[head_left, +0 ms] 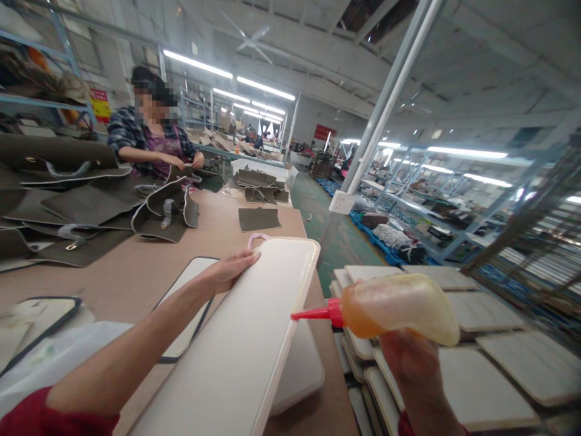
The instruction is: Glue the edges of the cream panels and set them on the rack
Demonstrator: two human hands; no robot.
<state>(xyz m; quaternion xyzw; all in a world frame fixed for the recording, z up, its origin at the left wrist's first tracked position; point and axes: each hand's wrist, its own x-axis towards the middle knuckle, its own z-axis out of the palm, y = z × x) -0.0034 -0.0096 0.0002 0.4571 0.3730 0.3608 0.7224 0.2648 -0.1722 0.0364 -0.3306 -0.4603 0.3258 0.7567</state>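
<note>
A long white panel [236, 327] with rounded corners is tilted up in front of me. My left hand [236, 266] grips its left edge near the far end, by a small pink loop [258, 237]. In my right hand [411, 357] is a squeeze bottle [399, 306] of amber liquid, lying on its side with its red nozzle tip at the panel's right edge. A shiny strip runs along that edge beyond the tip. Beneath the panel are another white panel [302, 363] and a dark-rimmed white panel [195, 281] on the brown table [218, 218].
Stacked white panels [481, 387] stand to the right, below table height. Dark olive bag pieces [86, 206] with handles pile up on the left, where a co-worker [154, 127] handles one. A flat olive piece [259, 219] lies ahead. A metal post [385, 103] carries a socket box [342, 202].
</note>
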